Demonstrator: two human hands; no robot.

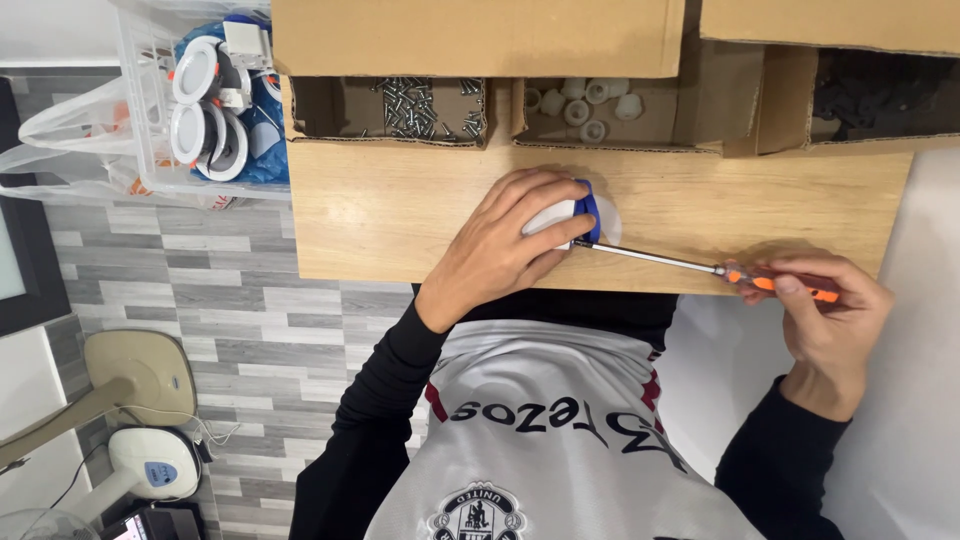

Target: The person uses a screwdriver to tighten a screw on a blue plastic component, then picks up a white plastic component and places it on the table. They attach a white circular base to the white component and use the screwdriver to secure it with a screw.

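While the left hand [500, 245] is clamped over a small white and blue fitting [572, 215], pressing it to the wooden desk [380, 215] near the front edge, the fingers sit very close to where the screwdriver [690, 265] meets the part. If the tip jumps out of its seat, I judge it could jab those fingers or skid the fitting off the desk. Behind, a cardboard box holds loose screws [425, 105]. Farther right, the right hand [830, 310] grips the orange handle well out from the tip; on so long a shaft, a slight tilt could cam it out.
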